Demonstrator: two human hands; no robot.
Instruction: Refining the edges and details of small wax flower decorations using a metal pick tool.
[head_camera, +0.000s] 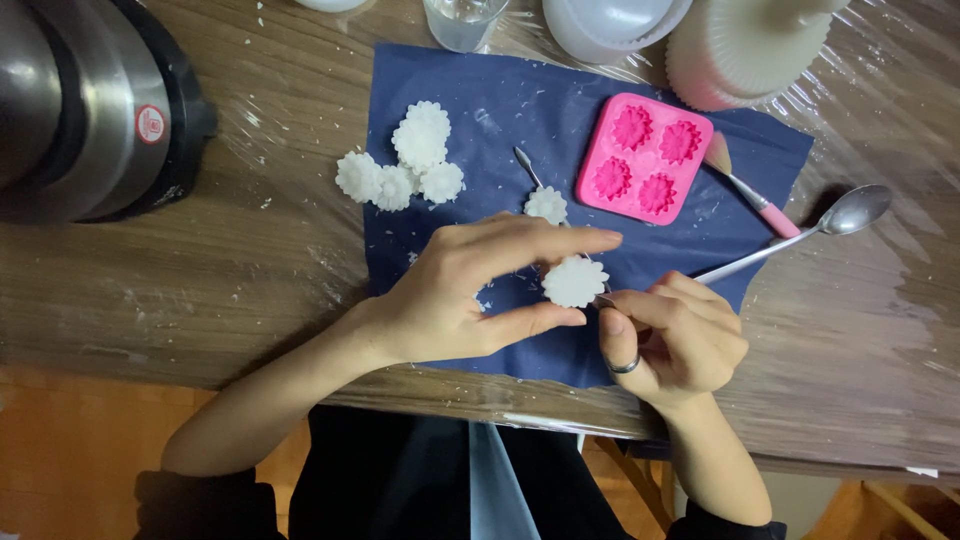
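blue mat (480, 130) | left hand (470, 290) pinches white flower piece (574, 281) | right hand (670, 340) touching

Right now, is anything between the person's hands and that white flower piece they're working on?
Nothing visible. The left hand already holds the white flower piece between thumb and fingers. The right hand sits beside it, with only its small metal tool at the flower's edge.
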